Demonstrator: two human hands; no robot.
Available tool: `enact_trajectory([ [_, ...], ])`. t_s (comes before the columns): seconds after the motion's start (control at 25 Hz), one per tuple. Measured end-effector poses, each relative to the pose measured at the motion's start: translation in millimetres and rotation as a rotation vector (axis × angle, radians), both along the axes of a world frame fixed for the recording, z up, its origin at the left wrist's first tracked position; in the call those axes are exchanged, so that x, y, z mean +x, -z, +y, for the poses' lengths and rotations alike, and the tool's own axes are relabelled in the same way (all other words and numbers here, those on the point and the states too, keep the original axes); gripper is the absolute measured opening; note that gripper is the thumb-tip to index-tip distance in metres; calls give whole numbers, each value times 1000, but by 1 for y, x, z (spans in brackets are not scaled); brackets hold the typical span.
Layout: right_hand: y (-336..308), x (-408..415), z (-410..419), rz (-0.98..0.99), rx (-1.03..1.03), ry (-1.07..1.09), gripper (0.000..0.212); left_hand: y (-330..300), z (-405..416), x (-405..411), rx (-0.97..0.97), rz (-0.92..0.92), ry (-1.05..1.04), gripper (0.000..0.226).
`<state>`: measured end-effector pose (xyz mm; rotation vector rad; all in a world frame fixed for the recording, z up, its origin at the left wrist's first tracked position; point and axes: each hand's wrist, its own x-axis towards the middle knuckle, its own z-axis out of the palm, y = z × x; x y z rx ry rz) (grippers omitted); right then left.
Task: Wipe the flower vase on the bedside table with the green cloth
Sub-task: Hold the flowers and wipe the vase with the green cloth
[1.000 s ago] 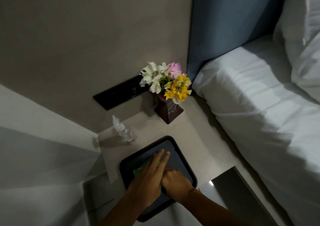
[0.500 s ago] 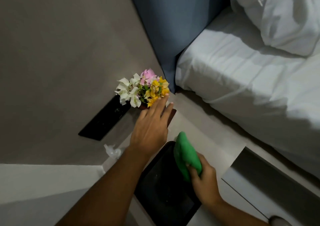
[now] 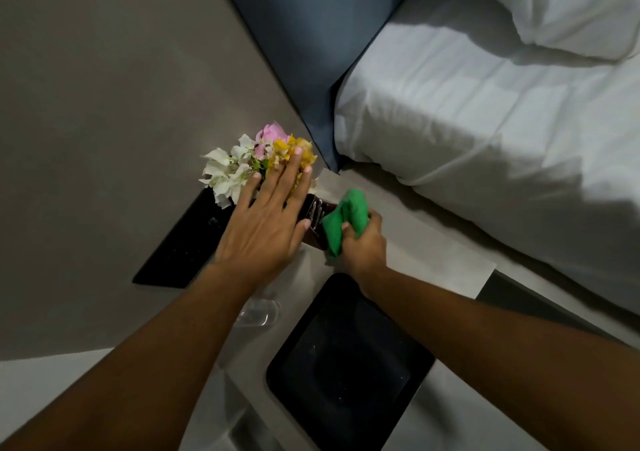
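Our left hand (image 3: 263, 232), fingers spread flat, steadies the flowers (image 3: 242, 163) w/ vase (image 3: 313, 220); right hand (image 3: 362, 246) (fingers bunching green cloth (image 3: 346, 220)) presses its side.

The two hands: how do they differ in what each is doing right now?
The left hand is spread flat and open, fingers reaching over the flowers; the right hand is curled shut. The left hand holds nothing, while the right hand grips the green cloth and presses it against the dark vase. The left hand lies nearer the wall, the right hand nearer the bed. Both are at the vase.
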<state>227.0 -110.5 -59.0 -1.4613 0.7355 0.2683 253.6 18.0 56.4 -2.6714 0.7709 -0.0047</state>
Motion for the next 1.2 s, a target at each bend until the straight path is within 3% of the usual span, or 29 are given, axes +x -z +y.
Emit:
enact_trajectory([
  [0.16,-6,23,22,-5,-62,-85,66,2,7,5,53,-7,46,77],
  [0.44,-14,-9,29,-194,-147,-291,63,5,10,8,25,-19,90,75],
  [0.64,-17,21,17,-71,-132,-205,68,5,10,10,28,8,136,73],
  [0.84,-18,32,16,-28,-125,-180,68,4,12,14,34,70,184,84],
  [0.96,-21,6,28,-33,-218,-260,56,3,12,13,-8,122,154,97],
  [1.12,-24,-20,40,-197,-140,-275,69,-2,12,13,-42,184,168,112],
  [1.2,-24,-3,31,-175,-157,-238,66,-3,11,13,-50,222,157,115],
])
